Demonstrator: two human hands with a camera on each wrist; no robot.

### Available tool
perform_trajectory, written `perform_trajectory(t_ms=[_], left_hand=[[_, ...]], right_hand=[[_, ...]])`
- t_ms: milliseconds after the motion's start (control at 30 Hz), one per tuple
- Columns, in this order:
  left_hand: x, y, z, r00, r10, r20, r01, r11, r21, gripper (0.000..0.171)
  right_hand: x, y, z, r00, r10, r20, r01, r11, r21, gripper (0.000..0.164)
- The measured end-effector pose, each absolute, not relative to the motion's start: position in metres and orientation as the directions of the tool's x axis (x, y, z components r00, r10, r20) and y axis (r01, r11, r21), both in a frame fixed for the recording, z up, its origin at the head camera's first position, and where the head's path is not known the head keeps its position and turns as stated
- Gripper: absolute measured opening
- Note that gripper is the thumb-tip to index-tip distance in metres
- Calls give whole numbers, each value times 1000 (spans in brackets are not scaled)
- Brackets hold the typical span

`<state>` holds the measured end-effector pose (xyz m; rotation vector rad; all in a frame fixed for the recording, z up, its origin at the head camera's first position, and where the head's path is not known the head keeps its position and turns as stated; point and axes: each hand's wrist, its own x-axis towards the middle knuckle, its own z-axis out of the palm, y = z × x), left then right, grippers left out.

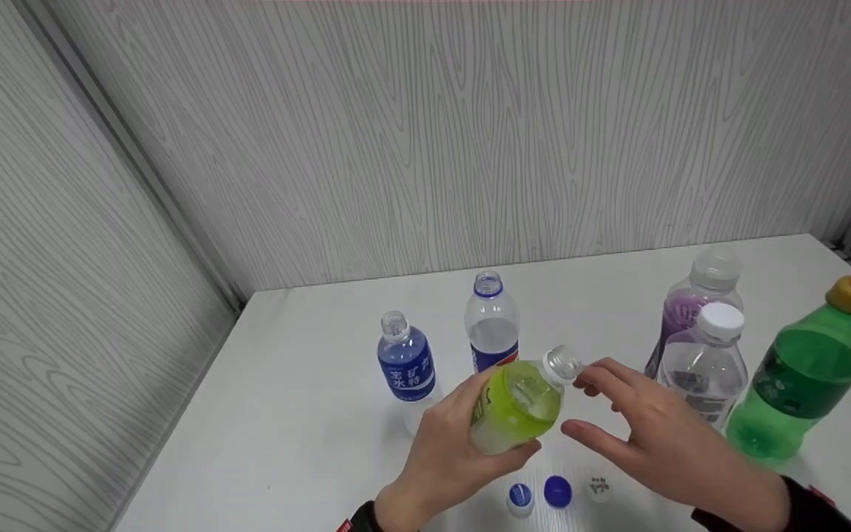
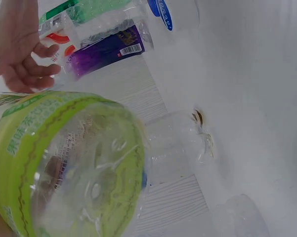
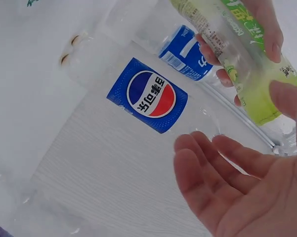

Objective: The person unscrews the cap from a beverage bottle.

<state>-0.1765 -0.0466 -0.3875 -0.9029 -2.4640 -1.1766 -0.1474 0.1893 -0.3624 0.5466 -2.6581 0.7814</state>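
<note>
While both dark sleeves (image 1: pixel 813 506) are cut off by the bottom edge of the head view, three loose caps lie just beyond them on the white table (image 1: pixel 307 414): a white cap with a blue top (image 1: pixel 520 499), a plain blue cap (image 1: pixel 558 490) and a pale cap with dark print (image 1: pixel 597 488), its outline hard to make out against the tabletop.

Above these, the left hand (image 1: pixel 455 451) grips the green-labelled bottle (image 1: pixel 514 406), which is tilted with its neck towards the right hand (image 1: pixel 662 428). Most left fingers are hidden behind the bottle in the head view; the right wrist view shows their tips curled round it. The right hand's fingers are bent and apart from the thumb, holding nothing visible, with fingertips close to the neck; whether they touch it I cannot tell.

Farther off, a blue-labelled bottle (image 1: pixel 408 362) stands uncapped to the left, its base partly covered by the left hand. The Pepsi bottle (image 1: pixel 493 325), also uncapped, is hidden low down. On the right, a green bottle with an orange cap (image 1: pixel 802 369) and a white-capped clear bottle (image 1: pixel 699 369) stand upright, the latter partly blocking a purple-labelled bottle (image 1: pixel 680 310). Behind rises a wood-grain wall (image 1: pixel 433 148).
</note>
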Motion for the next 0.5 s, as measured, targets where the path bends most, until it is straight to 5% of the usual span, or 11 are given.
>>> perform_trajectory(t_ms=[200, 500], left_hand=[[-174, -43, -391, -786, 443, 433, 615, 483, 623, 68], [-170, -35, -396, -794, 460, 398, 601, 492, 630, 70]], right_hand=[[-142, 186, -357, -843, -209, 495, -499, 646, -578, 39], [-140, 181, -357, -857, -205, 473, -502, 545, -672, 34]])
